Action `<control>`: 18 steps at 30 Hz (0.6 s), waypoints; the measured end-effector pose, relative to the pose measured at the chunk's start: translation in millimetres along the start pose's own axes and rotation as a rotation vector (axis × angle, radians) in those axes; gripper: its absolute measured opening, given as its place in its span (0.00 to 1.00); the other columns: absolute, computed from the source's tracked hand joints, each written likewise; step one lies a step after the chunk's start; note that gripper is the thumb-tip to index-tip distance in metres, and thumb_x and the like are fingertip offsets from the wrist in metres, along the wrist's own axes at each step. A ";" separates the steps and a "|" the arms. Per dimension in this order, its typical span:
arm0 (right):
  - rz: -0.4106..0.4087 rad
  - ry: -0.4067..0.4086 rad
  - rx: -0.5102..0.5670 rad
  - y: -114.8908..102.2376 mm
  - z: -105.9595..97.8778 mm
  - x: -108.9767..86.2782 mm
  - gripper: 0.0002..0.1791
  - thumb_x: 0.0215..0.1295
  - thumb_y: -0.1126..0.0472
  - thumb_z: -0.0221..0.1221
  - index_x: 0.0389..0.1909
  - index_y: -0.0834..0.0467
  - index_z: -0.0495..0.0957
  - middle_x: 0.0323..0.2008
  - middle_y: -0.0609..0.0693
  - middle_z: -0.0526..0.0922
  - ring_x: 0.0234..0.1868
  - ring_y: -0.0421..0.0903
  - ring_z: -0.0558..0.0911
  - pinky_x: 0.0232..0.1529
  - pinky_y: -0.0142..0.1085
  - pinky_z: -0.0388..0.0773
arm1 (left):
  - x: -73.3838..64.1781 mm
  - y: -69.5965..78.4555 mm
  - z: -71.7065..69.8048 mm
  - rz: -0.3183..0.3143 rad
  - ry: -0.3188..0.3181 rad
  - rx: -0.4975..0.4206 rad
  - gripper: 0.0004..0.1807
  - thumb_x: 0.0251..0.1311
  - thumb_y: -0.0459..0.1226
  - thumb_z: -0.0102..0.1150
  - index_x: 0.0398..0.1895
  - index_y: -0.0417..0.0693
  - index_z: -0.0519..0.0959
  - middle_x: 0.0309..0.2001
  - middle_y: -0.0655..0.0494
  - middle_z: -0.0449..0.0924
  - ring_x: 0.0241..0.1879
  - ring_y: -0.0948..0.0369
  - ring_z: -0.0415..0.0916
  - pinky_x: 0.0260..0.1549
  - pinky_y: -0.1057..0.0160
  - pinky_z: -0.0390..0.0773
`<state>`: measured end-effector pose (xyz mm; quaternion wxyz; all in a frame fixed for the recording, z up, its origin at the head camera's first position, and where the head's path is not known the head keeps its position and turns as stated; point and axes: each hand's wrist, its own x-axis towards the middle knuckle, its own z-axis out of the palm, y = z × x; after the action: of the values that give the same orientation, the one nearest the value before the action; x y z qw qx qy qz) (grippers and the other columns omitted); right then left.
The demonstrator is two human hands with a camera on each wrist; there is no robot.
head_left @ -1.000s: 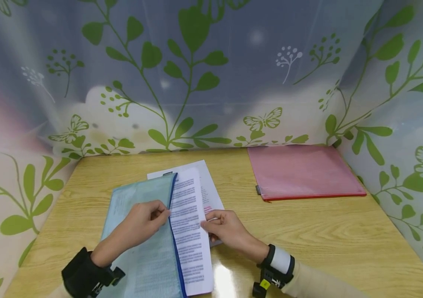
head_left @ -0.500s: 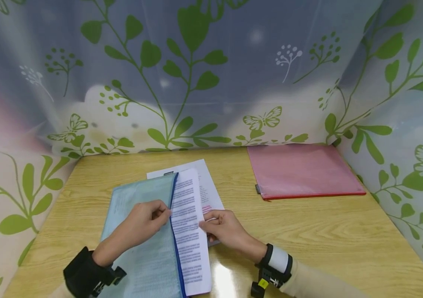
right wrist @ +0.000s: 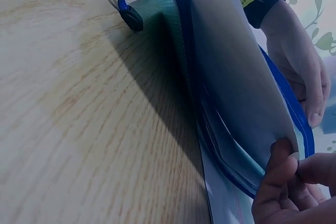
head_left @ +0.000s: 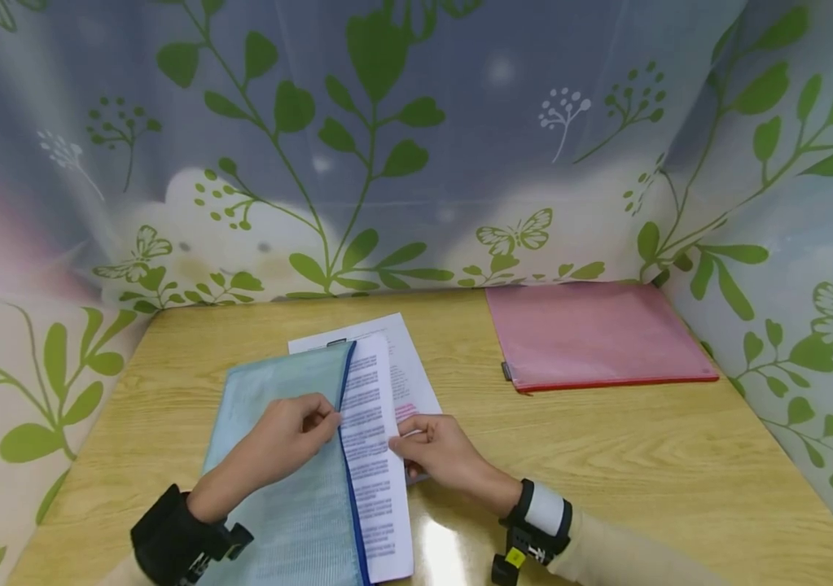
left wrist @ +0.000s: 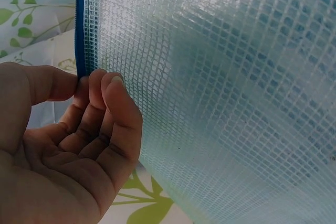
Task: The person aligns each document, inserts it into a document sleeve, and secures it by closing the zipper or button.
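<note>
A light blue mesh zip pouch (head_left: 284,521) with a dark blue zipper edge lies at the front left of the table. My left hand (head_left: 291,435) pinches that edge between thumb and fingertips, lifting the upper side, as the left wrist view shows. Printed papers (head_left: 372,456) reach partway into the pouch, their right strip of text exposed. My right hand (head_left: 441,452) pinches the papers' right edge between thumb and fingers. Inside the pouch's open mouth, the right wrist view shows more sheets (right wrist: 215,129) under the held papers. A blue cord zipper pull (right wrist: 132,18) hangs at the mouth's end.
Under the pouch, another printed sheet (head_left: 416,374) with pink lines sticks out at the back. A pink zip pouch (head_left: 599,342) with a red zipper lies flat at the back right of the wooden table (head_left: 607,472). A leaf-patterned curtain (head_left: 401,203) encloses the table's back and sides.
My right hand and the papers have shifted slightly left, further into the blue pouch. The pouch's edge and my left hand have moved a little right over them.
</note>
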<state>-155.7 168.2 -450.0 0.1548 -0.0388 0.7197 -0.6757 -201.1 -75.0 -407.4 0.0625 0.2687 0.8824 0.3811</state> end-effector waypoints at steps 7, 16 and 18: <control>0.009 -0.005 0.028 2.6 2.1 0.0 0.09 0.66 0.63 0.60 0.42 0.66 0.79 0.30 0.57 0.87 0.22 0.39 0.77 0.24 0.29 0.75 | -0.1 -2.0 2.5 0.010 0.005 0.002 0.07 0.67 0.38 0.57 0.33 0.48 0.81 0.23 0.62 0.77 0.20 0.64 0.68 0.18 0.66 0.69; 0.002 -0.001 0.018 0.0 6.3 -0.1 0.11 0.66 0.63 0.61 0.41 0.68 0.79 0.29 0.58 0.87 0.21 0.38 0.76 0.23 0.28 0.74 | -0.2 -1.9 2.6 0.016 0.004 -0.007 0.06 0.67 0.37 0.56 0.33 0.48 0.81 0.23 0.62 0.77 0.20 0.65 0.68 0.18 0.67 0.69; 0.001 0.001 0.019 -0.2 7.0 -0.3 0.11 0.66 0.63 0.60 0.42 0.68 0.79 0.29 0.59 0.87 0.21 0.38 0.76 0.22 0.28 0.74 | -0.2 -1.6 2.4 0.016 0.004 -0.010 0.07 0.67 0.38 0.56 0.33 0.48 0.81 0.23 0.62 0.77 0.20 0.65 0.68 0.18 0.67 0.69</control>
<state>-153.6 161.5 -450.0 0.1552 -0.0365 0.7134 -0.6824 -200.8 -74.6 -410.2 0.0589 0.2748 0.8784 0.3866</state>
